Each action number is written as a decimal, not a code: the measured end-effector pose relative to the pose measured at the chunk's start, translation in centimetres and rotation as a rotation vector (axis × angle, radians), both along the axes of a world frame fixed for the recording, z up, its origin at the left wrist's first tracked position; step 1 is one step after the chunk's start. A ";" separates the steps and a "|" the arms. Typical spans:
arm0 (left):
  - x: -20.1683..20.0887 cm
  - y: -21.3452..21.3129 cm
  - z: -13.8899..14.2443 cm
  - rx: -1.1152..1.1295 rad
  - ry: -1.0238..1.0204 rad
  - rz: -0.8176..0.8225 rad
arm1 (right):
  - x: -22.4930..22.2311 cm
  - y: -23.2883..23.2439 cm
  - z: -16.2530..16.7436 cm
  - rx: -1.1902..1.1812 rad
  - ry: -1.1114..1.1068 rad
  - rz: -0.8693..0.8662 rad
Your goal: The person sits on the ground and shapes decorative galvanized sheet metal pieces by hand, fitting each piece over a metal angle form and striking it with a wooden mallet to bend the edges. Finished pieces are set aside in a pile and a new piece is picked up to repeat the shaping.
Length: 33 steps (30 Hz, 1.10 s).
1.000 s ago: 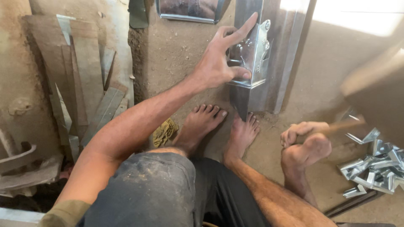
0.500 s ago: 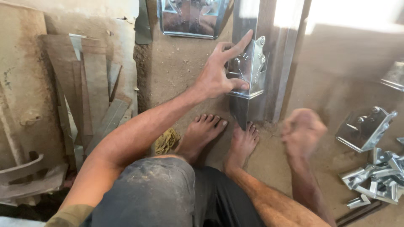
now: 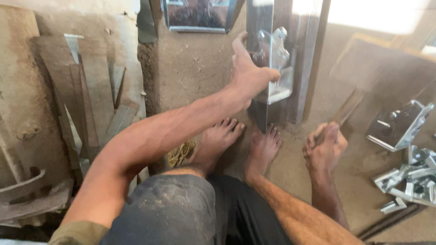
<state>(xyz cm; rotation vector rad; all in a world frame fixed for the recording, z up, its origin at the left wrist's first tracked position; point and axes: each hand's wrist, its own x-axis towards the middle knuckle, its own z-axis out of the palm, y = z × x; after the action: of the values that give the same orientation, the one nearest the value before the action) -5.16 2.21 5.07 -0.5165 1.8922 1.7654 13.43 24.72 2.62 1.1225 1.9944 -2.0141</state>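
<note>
A shiny, folded metal bracket (image 3: 274, 68) is being pressed against a tall metal post (image 3: 281, 27) standing upright on the dusty floor (image 3: 195, 77), its long axis running up along the post. It is being gripped by the left hand (image 3: 247, 72), arm stretched forward, thumb raised. The right hand (image 3: 324, 145) is being held closed around a wooden handle (image 3: 347, 106), near loose brackets (image 3: 408, 179).

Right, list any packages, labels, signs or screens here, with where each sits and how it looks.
None in view: no package, label, sign or screen.
Only bare metal: the bracket under the left hand, and loose brackets on the floor beyond the right hand.
</note>
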 end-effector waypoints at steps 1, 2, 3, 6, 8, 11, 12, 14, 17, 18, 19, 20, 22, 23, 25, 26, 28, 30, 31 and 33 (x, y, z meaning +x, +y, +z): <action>0.3 -0.5 1.4 0.130 0.093 -0.044 | 0.7 0.2 0.1 0.018 -0.023 -0.019; 0.5 -0.9 2.7 0.260 0.169 -0.086 | 1.3 0.4 0.2 0.037 -0.064 -0.035; 0.1 -1.0 3.6 0.035 0.479 -0.429 | 1.8 0.7 0.3 0.027 -0.057 -0.036; -1.3 -0.8 4.8 -0.537 1.112 -1.277 | 2.7 1.1 0.4 0.023 -0.040 -0.048; -2.3 -0.4 4.0 -0.795 1.100 -1.593 | 3.0 1.1 0.1 0.025 -0.037 -0.034; -2.7 -2.2 0.5 -0.736 1.444 -0.878 | 3.2 0.6 0.0 0.097 -0.017 0.041; -2.2 -3.1 -0.8 -0.499 1.214 -0.721 | 3.3 0.4 0.2 0.120 -0.041 0.076; -1.3 -4.4 -3.7 -0.155 0.864 -0.476 | 3.1 -0.2 0.9 0.176 -0.055 0.160; -0.4 -5.1 -6.8 0.009 0.696 -0.448 | 2.2 -0.9 2.4 0.140 0.028 0.252; -0.1 -5.1 -7.3 0.028 0.632 -0.428 | 1.8 -1.1 2.8 0.136 0.162 0.228; 0.1 -5.0 -7.6 0.048 0.558 -0.406 | 1.3 -1.3 3.0 0.129 0.286 0.206; 0.1 -4.8 -7.4 0.071 0.491 -0.382 | 0.8 -1.5 2.9 0.125 0.416 0.183; 0.3 -4.7 -7.5 0.042 0.532 -0.369 | -0.1 -1.7 2.1 0.208 0.549 0.228; 0.3 -4.7 -7.3 0.030 0.546 -0.363 | -0.3 -1.8 1.4 0.250 0.609 0.248; 0.4 -4.7 -6.9 -0.038 0.621 -0.375 | -0.2 -1.2 -0.1 0.427 0.222 0.464; 0.4 -4.8 -6.8 -0.073 0.664 -0.381 | 0.1 -0.8 -0.7 0.510 0.029 0.564; 0.4 -4.8 -6.7 -0.092 0.715 -0.380 | 0.8 0.0 -1.6 0.132 0.145 0.263; 0.5 -4.8 -6.8 -0.053 0.626 -0.370 | 1.6 0.7 -1.7 -0.108 0.312 0.057; 0.5 -4.8 -6.9 -0.011 0.546 -0.358 | 1.8 0.7 -1.5 -0.155 0.460 0.007; 0.5 -4.8 -7.1 0.002 0.508 -0.355 | 2.0 0.4 -1.1 0.056 0.458 0.184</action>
<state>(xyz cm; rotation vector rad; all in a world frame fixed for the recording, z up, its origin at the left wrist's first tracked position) -4.63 -2.57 -1.99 0.2915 2.1406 1.7594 15.40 25.08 1.49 0.4834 2.2626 -2.2791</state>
